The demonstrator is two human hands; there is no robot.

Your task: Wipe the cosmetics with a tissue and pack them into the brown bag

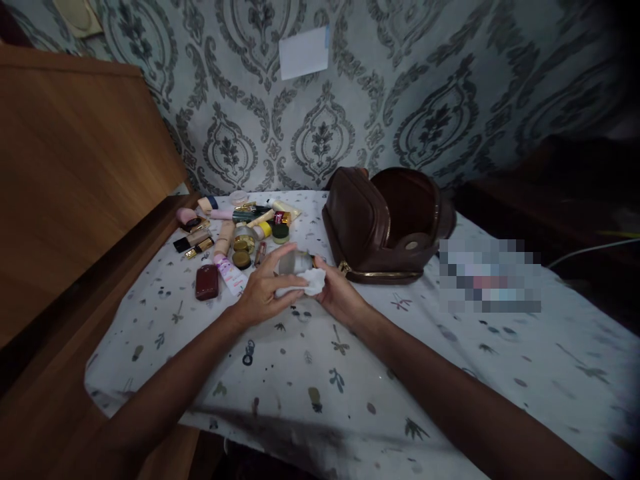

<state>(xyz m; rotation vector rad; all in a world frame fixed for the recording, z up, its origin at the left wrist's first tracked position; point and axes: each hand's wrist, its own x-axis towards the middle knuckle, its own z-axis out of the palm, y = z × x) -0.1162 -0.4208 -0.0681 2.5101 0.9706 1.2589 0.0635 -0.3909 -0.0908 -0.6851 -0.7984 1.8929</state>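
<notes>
Both hands meet over the middle of the table. My left hand [265, 290] is closed, its fingers pressing a crumpled white tissue [314, 283] against a clear, greyish jar [295, 262]. From the other side, my right hand [337, 290] grips the jar, near a dark part at its right end. Some of its fingers are hidden behind the jar and tissue. Just left of the hands lie a round olive-lidded pot [241, 259], a white and purple tube [230, 275] and a dark red case [207, 283].
A brown leather bag [357, 213] stands unzipped at the back right. Several cosmetics, including a dark green-lidded jar [281, 232] and a beige tube [225, 238], cluster at the back left. A blurred-out item [490, 277] lies right. A wooden cabinet [75, 173] borders the left.
</notes>
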